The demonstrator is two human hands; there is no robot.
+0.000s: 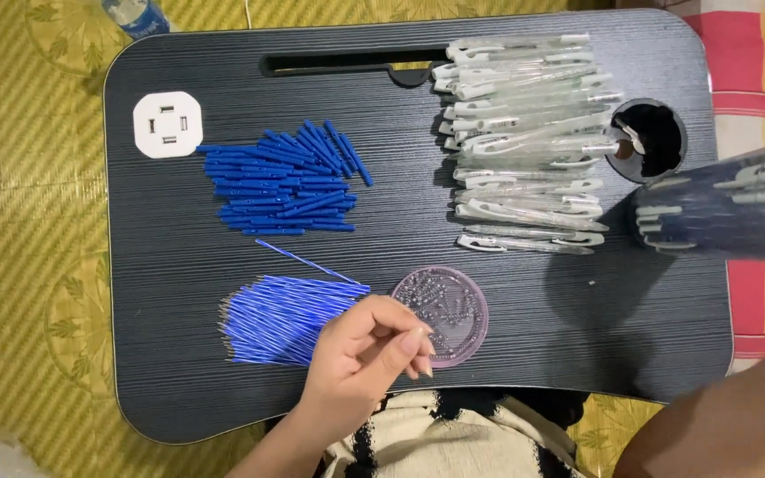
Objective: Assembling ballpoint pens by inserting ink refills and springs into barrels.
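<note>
While the left hand (369, 350) pinches its fingers narrowly beside the bead dish (443, 314), refills (285, 319) lie left; right hand's grip cannot be told.

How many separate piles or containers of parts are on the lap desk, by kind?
Blue cap pile: 1
Blue refill pile: 1
Clear pen barrel pile: 1
Round lid of small springs: 1
Clear cup of barrels: 1
Total: 5

Left hand (374, 350) curls over blue refills (285, 319) – beside a round lid (449, 310) – on the lap desk (179, 354).
</note>
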